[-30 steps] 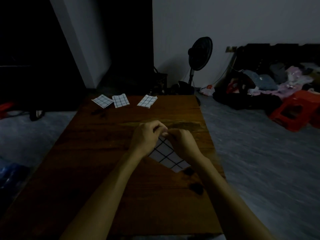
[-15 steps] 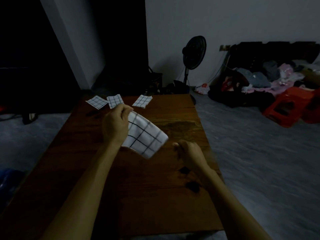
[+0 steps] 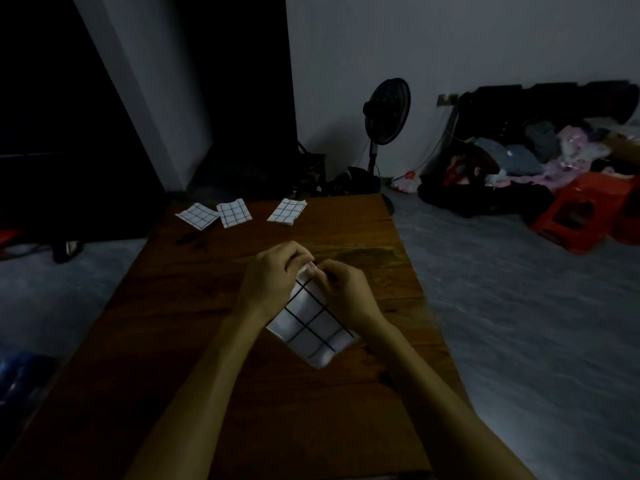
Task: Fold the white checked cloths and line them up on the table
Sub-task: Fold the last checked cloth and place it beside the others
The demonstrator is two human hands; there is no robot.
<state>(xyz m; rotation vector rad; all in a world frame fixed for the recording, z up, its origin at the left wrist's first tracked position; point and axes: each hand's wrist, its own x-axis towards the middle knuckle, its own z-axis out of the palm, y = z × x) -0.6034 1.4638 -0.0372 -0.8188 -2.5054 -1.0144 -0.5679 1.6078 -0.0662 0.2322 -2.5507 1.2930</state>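
White checked cloth [image 3: 311,327], a moment ago lifted by left hand [image 3: 268,284] alone, now pinched at 12 o'clock corner by right hand [image 3: 341,289] too; another fold starting above brown wooden surface [image 3: 173,341].

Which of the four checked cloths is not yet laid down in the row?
The cloth in the grip of both hands, mid-table; the other three lie flat along the far edge.

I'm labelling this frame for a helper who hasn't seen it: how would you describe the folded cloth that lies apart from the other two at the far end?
Start at the wooden table and look to its far edge, below the standing fan. Three folded checked cloths lie there; the lone cloth is the rightmost. A clear gap of bare wood separates it from the left pair, which lie edge to edge.
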